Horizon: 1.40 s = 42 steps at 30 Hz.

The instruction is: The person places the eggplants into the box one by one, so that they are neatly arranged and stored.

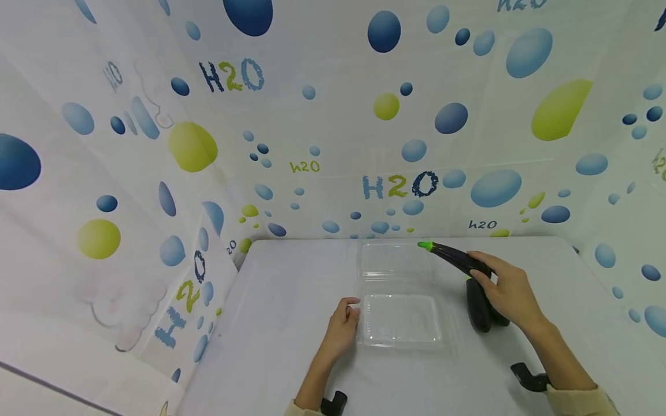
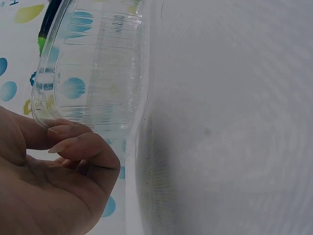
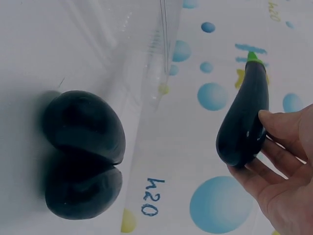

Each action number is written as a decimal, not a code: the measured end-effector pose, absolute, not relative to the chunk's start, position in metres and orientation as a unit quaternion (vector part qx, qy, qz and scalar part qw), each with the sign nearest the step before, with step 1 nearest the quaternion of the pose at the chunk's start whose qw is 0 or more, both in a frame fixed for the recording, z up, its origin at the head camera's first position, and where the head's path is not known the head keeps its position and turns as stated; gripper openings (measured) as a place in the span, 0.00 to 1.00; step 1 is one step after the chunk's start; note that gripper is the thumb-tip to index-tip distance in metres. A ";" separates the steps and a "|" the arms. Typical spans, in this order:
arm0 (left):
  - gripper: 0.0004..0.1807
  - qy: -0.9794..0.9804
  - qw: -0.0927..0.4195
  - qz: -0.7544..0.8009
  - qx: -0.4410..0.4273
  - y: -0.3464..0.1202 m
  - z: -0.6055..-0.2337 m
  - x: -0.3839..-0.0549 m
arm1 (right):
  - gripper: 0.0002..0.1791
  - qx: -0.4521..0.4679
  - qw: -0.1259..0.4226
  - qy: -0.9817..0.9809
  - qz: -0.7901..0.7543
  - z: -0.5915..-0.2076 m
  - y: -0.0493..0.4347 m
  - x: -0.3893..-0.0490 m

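Observation:
A dark purple eggplant (image 1: 458, 258) with a bright green stem end is held in the air by my right hand (image 1: 512, 292); thumb and fingers grip its thick end, as the right wrist view also shows. Below it, two more dark eggplants (image 3: 84, 125) lie side by side on the table. A clear plastic container (image 1: 402, 320) lies spread flat, its second half (image 1: 396, 260) toward the wall. My left hand (image 1: 340, 326) is at the container's left edge, pinching the rim at a corner with curled fingers in the left wrist view (image 2: 73, 171).
The white table (image 1: 291, 306) reaches back to a wall sheet (image 1: 333, 127) printed with blue and green dots and H2O lettering. Another printed sheet hangs at the left. Black curved pieces (image 1: 531, 378) sit by both wrists.

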<state>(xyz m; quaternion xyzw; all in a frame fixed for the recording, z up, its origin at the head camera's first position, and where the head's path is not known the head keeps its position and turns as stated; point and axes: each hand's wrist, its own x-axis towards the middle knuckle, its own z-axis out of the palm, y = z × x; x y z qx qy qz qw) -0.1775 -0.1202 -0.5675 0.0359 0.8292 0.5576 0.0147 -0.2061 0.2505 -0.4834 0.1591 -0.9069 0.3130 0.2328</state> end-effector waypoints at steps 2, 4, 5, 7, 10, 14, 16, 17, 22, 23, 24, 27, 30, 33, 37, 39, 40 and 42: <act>0.17 0.830 0.014 0.556 0.037 -0.120 -0.568 -0.178 | 0.25 0.164 0.228 -0.908 0.312 -0.482 0.249 -0.207; 0.16 0.831 0.010 0.555 0.040 -0.121 -0.567 -0.177 | 0.25 0.171 0.222 -0.908 0.313 -0.482 0.246 -0.207; 0.16 0.831 0.008 0.555 0.041 -0.121 -0.567 -0.177 | 0.25 0.175 0.221 -0.908 0.312 -0.481 0.245 -0.208; 0.16 0.830 0.005 0.556 0.043 -0.121 -0.567 -0.177 | 0.25 0.179 0.218 -0.907 0.312 -0.481 0.243 -0.208; 0.16 0.828 0.006 0.558 0.042 -0.121 -0.567 -0.176 | 0.25 0.180 0.214 -0.907 0.316 -0.481 0.240 -0.208; 0.17 0.828 0.010 0.559 0.040 -0.121 -0.567 -0.176 | 0.25 0.182 0.207 -0.906 0.321 -0.481 0.237 -0.208; 0.17 0.828 0.009 0.559 0.041 -0.121 -0.567 -0.176 | 0.25 0.184 0.204 -0.906 0.322 -0.481 0.236 -0.209; 0.17 0.828 0.007 0.560 0.042 -0.121 -0.567 -0.176 | 0.25 0.186 0.203 -0.906 0.321 -0.481 0.235 -0.209; 0.16 0.828 0.001 0.559 0.043 -0.122 -0.567 -0.176 | 0.24 0.197 0.195 -0.907 0.316 -0.480 0.232 -0.211; 0.16 0.829 0.001 0.558 0.043 -0.122 -0.567 -0.176 | 0.25 0.199 0.193 -0.908 0.315 -0.479 0.231 -0.212; 0.16 0.830 0.001 0.556 0.042 -0.122 -0.567 -0.176 | 0.25 0.201 0.192 -0.908 0.314 -0.479 0.230 -0.212; 0.15 0.832 0.000 0.553 0.040 -0.122 -0.566 -0.176 | 0.25 0.210 0.192 -0.907 0.311 -0.477 0.227 -0.213; 0.15 0.832 -0.001 0.553 0.042 -0.122 -0.566 -0.176 | 0.25 0.220 0.197 -0.905 0.305 -0.476 0.225 -0.214; 0.15 0.832 -0.002 0.554 0.043 -0.121 -0.566 -0.176 | 0.25 0.231 0.200 -0.903 0.302 -0.475 0.224 -0.215; 0.15 0.834 -0.001 0.550 0.043 -0.120 -0.566 -0.177 | 0.26 0.237 0.194 -0.903 0.303 -0.474 0.221 -0.216; 0.15 0.836 -0.002 0.547 0.043 -0.120 -0.567 -0.177 | 0.26 0.238 0.188 -0.903 0.305 -0.474 0.220 -0.217; 0.15 0.836 -0.003 0.547 0.043 -0.120 -0.567 -0.177 | 0.26 0.239 0.185 -0.903 0.306 -0.474 0.219 -0.218; 0.15 0.837 -0.004 0.546 0.043 -0.120 -0.566 -0.177 | 0.26 0.239 0.178 -0.904 0.307 -0.474 0.217 -0.219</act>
